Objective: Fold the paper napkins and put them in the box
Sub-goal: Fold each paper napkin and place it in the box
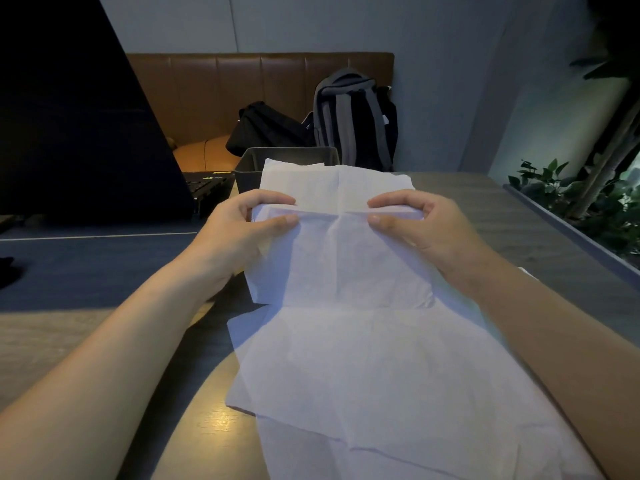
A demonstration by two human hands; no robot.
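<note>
White, thin paper napkin (341, 251) hangs between your two hands above the wooden table (52, 344), folded over along a crease at the level of your fingers, with its far flap standing up behind them and its near part draping down toward you. Your left hand (242, 230) pinches the napkin's left edge at that crease, thumb on the near face and curled fingers (273, 199) on the far side. Your right hand (426, 226) pinches the right edge the same way, thumb in front, fingers (391, 200) curled over the top. The two hands are held apart at the same height, with the napkin's centre crease running between them. More white paper napkins (381, 393) lie flat on the table beneath, spread in overlapping sheets toward the near edge. Just beyond the held napkin stands the dark grey rectangular plastic box (249, 168), open at the top and partly hidden by the upright flap; you cannot see what is inside it. To the left sits an open black laptop (79, 133). Behind the table, a grey-and-black backpack (353, 116) and a black bag (263, 129) rest on a brown padded bench (214, 95). Green leafy plants (588, 202) fill a planter at the right.
</note>
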